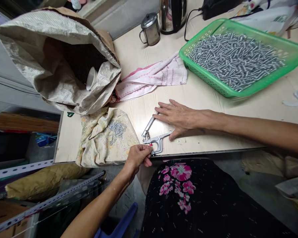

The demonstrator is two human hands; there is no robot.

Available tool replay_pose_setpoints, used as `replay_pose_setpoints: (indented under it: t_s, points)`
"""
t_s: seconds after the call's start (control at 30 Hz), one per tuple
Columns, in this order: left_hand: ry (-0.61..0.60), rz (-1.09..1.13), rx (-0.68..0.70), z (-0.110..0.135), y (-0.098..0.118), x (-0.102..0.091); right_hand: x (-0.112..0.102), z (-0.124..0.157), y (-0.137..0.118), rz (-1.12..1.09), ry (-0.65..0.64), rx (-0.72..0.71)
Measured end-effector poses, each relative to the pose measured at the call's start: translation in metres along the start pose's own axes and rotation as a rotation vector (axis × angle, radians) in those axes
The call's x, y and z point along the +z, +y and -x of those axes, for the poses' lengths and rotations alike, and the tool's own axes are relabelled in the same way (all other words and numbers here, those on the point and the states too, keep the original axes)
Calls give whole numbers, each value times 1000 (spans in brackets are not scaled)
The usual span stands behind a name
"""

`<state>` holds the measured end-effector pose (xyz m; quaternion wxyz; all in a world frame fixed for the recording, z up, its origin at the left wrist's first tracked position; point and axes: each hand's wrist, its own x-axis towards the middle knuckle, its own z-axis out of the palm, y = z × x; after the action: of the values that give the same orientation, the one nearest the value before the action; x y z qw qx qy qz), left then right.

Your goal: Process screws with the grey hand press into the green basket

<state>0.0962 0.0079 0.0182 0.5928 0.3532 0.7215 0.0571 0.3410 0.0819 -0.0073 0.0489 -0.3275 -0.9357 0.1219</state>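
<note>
A metal hand press tool (154, 137) with two long handles lies at the table's near edge. My right hand (179, 117) rests on its handles, fingers stretched out over the upper handle and thumb against the lower one. My left hand (138, 156) is pinched at the tool's head, fingers pressed together on a small part I cannot make out. Left of the tool, a pile of small metal springs (116, 128) lies on a yellowish patterned cloth (99, 145).
A green plastic basket (294, 53) full of metal springs stands at the back right. A pink-and-white cloth (151, 77), a lidded steel cup (150, 29) and a kettle (172, 15) sit behind. An open paper sack (52, 82) with a white cup inside stands at the left.
</note>
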Motion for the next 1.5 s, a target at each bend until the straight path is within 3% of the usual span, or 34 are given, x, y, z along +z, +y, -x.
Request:
replay_pose_setpoints:
  t_s: [0.17,0.43,0.57,0.67,0.73,0.8,0.87,0.93,1.1,1.37,1.5]
  points:
    - [-12,31,-16,-1,0,1,-5,-14,0,39,-72,28]
    - [-31,55,-7,-3,-1,0,-7,-12,-8,89,-60,40]
    - [-21,-56,28,0,-8,-3,-7,-6,-11,82,-37,40]
    - [138,-345,274,8,-12,-4,-8,-3,-15,51,-35,59]
    - [318,-569,584,11,-10,0,-8,-1,-18,23,-37,65]
    - [423,-753,868,7,-3,7,-9,-1,-22,-1,-44,78]
    - [398,-897,1038,-4,8,15,-10,0,-24,-24,-55,98]
    - [317,-999,1104,-17,20,21,-11,2,-26,-47,-60,111]
    - [237,-1117,1064,-33,39,24,-13,11,-27,-15,-44,220]
    - [215,-1075,1025,-29,41,30,3,13,-27,-79,-34,170]
    - [226,-1065,1018,-29,42,29,0,12,-21,-64,-36,187]
